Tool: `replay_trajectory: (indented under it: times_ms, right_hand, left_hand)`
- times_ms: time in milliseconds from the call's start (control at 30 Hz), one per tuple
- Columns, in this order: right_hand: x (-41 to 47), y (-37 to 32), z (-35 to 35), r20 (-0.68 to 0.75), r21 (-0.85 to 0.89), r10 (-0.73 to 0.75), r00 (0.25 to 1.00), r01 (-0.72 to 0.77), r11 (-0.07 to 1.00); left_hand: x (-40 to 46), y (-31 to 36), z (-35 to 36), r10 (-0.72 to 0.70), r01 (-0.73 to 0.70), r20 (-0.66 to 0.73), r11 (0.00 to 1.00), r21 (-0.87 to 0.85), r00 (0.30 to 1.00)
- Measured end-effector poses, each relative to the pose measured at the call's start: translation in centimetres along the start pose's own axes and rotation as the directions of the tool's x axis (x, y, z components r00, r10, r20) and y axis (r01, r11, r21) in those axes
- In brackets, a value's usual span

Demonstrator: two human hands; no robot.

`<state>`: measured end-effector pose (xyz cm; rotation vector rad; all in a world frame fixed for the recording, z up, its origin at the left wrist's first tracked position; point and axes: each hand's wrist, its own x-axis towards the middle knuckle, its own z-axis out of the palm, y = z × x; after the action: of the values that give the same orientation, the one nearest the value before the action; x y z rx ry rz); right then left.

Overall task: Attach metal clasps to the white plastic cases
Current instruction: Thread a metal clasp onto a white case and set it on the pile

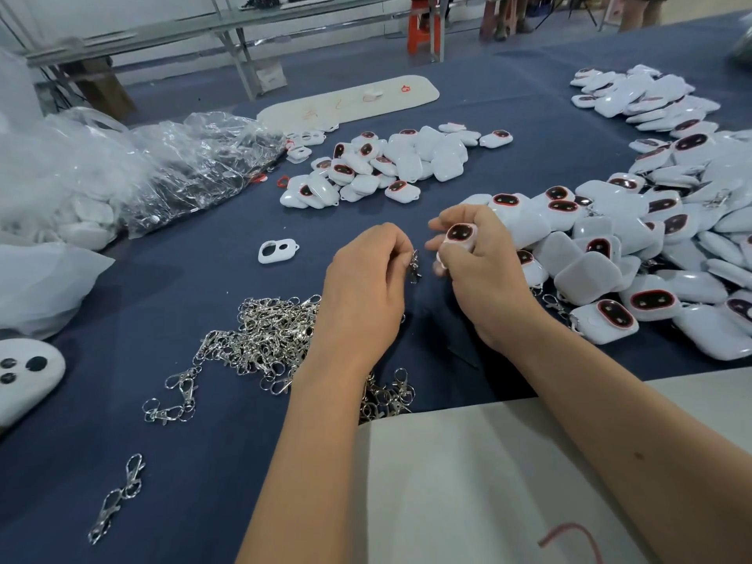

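My right hand (484, 274) grips a white plastic case (460, 237) with a dark, red-rimmed oval face turned up. My left hand (366, 287) pinches a small metal clasp (414, 266) that hangs just left of the case, a narrow gap between them. Below my left wrist lies a heap of silver clasps (268, 339) on the dark blue table cloth (195, 441). A large pile of white cases (651, 246) spreads at the right, some with clasps on them. A smaller pile of cases (390, 164) lies farther back in the middle.
A loose white frame part (277, 251) lies left of my hands. Crumpled clear plastic bags (134, 173) fill the left side. A stray clasp (118, 498) lies near the front left. A pale sheet (488, 482) covers the front right. A beige pad (350, 99) lies at the back.
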<state>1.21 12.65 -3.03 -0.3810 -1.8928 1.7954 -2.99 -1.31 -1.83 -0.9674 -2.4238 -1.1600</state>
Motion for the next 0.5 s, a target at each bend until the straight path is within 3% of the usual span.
replay_trajectory:
  times_ms: [133,300,500]
  right_hand:
    - [0.22,0.25,-0.30,0.020,-0.048,-0.037,0.999,0.038,0.998]
    - [0.32,0.03,-0.25,-0.087,0.164,-0.007,0.996,0.021,0.986]
    - [0.33,0.16,-0.14,-0.061,-0.109,-0.084,0.995,0.077,0.991]
  left_hand:
    - [-0.08,0.03,0.01,0.014,-0.013,0.052,1.000,-0.028,0.999]
    - [-0.11,0.01,0.11,0.002,0.000,0.068,1.000,-0.029,0.998]
    - [-0.10,0.15,0.01,0.004,-0.002,0.071,1.000,-0.026,0.997]
